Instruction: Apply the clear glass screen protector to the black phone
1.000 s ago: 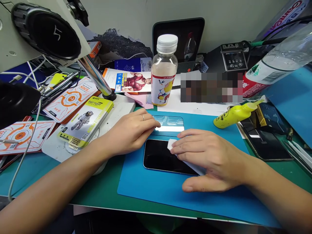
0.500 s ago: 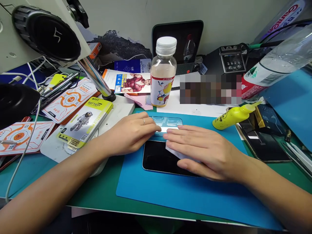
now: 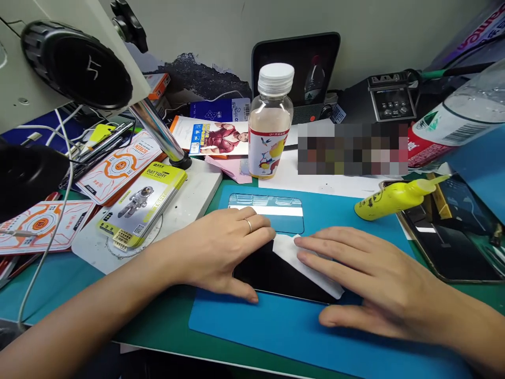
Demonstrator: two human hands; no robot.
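Note:
A black-screened phone lies flat on the blue mat. My left hand spans its left end, thumb at the near edge and curled fingers at the far edge, steadying it. A folded white wipe rests on the right part of the screen. My right hand presses the wipe there with outstretched fingers, its thumb apart near the mat. Just beyond the phone lies a clear screen protector with a white strip across it.
A juice bottle stands behind the mat. To the right are a yellow squeeze bottle and another phone. Battery packs and screen boxes lie left, beneath a microscope stand.
My left hand has come down from the screen protector onto the phone's left end. My right hand has shifted right and nearer, uncovering more of the wipe and the protector.

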